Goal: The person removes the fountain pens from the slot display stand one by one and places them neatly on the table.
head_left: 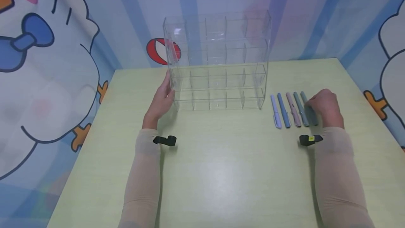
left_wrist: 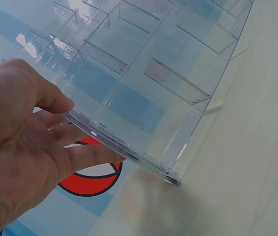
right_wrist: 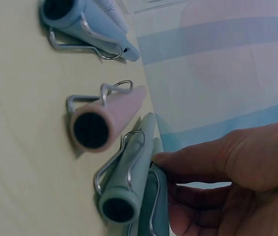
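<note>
A clear plastic rack (head_left: 218,106) with tiers of small compartments stands at the back of the table. My left hand (head_left: 161,101) grips its left side, the thumb and fingers on the side panel's edge, as the left wrist view (left_wrist: 40,132) shows. To the right of the rack lie several capped pens in a row: lilac (head_left: 276,112), blue (head_left: 283,110), pink (head_left: 293,110), pale green (right_wrist: 129,182) and dark green (right_wrist: 159,196). At the row's right end my right hand (head_left: 326,106) pinches the dark green pen, its fingertips partly hidden behind it.
The light wooden table (head_left: 218,171) meets a printed wall (head_left: 303,17) behind the rack. Black wrist cameras (head_left: 164,140) sit on both sleeves. The pens lie close together, the two green ones touching in the right wrist view.
</note>
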Available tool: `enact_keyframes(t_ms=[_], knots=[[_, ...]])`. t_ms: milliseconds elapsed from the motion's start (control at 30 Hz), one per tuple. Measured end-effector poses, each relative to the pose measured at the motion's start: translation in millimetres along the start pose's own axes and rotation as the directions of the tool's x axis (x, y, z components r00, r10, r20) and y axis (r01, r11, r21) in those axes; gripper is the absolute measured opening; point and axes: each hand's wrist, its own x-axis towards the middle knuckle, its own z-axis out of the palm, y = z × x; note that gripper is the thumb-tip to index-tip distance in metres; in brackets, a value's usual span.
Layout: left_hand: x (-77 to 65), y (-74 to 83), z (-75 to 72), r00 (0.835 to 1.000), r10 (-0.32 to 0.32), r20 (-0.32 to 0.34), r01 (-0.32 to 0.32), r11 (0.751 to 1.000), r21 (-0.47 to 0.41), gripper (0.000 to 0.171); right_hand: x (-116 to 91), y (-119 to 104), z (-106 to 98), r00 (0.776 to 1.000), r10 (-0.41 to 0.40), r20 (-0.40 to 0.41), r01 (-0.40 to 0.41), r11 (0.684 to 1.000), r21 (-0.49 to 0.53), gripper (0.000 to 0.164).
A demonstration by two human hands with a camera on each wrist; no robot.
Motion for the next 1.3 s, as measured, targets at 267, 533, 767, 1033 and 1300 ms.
enact_keyframes(t_ms=[267, 533, 767, 1033, 1300], knots=[[-0.5, 1.1, -0.8, 1.000, -0.012, -0.001, 0.012, 1.000, 0.011, 0.076, 0.0, 1.7, 2.1, 1.000, 0.028, 0.008, -0.028, 1.000, 0.011, 0.037], [-2.9, 3.1, -0.7, 0.999, -0.039, 0.002, 0.039, 0.999, 0.007, 0.074, 0.9, 2.9, 3.2, 0.999, 0.044, 0.009, -0.044, 0.999, 0.003, 0.036], [-2.4, 4.1, -1.1, 0.999, -0.039, -0.001, 0.039, 0.999, 0.023, 0.073, 0.1, 2.2, 2.3, 0.999, 0.053, 0.010, -0.053, 0.999, 0.001, 0.034], [-2.8, 3.1, -0.9, 1.000, -0.022, 0.003, 0.022, 1.000, 0.014, 0.074, 0.2, 0.8, 3.3, 0.997, 0.076, 0.017, -0.076, 0.997, -0.001, 0.036], [-1.5, 2.8, -1.3, 1.000, -0.016, 0.005, 0.016, 1.000, 0.019, 0.075, -0.4, -0.5, 5.2, 0.995, 0.102, 0.021, -0.102, 0.995, -0.010, 0.036]])
